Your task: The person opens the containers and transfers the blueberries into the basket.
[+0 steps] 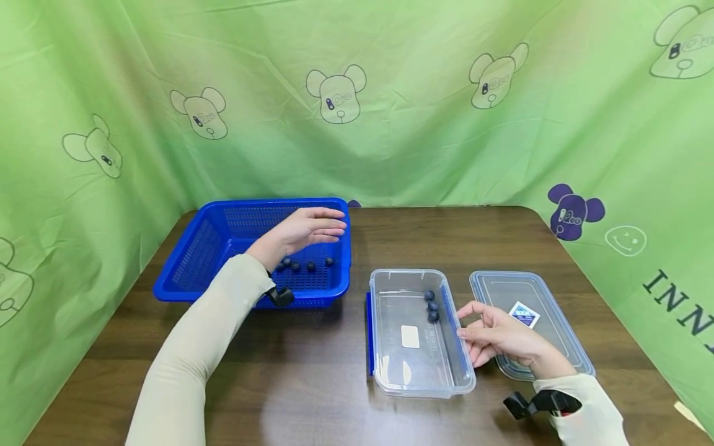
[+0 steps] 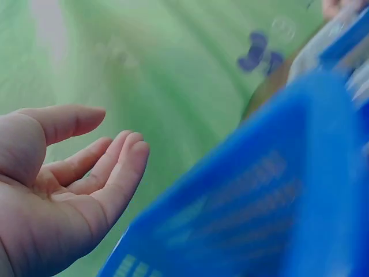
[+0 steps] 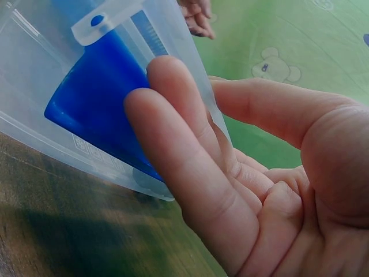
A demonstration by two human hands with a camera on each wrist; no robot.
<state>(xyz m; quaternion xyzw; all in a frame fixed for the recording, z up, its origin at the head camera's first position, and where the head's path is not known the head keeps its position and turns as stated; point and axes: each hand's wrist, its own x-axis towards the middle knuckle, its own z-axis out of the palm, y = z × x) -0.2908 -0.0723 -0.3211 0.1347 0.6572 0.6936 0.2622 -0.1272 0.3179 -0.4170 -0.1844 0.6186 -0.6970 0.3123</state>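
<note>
My left hand [image 1: 304, 230] hangs over the right side of a blue plastic basket [image 1: 341, 279]. Its fingers are loosely bent and hold nothing; the left wrist view shows a bare palm. Several dark blueberries [image 1: 310, 266] lie in the basket below that hand. With thumb and fingers, my right hand [image 1: 496, 334] holds the right edge of a clear food container [image 1: 390, 365]. In the right wrist view, two fingertips [image 3: 141, 107] lie by its blue latch [image 3: 101, 95]. Inside the container, 3 blueberries [image 1: 432, 306] sit along the right wall.
A clear lid [image 1: 549, 310] with a label lies flat to the right of the container, partly under my right hand. Another blue latch [image 1: 369, 334] sticks out at the container's left side. A green printed cloth [image 1: 413, 136] hangs behind the wooden table [image 1: 312, 384].
</note>
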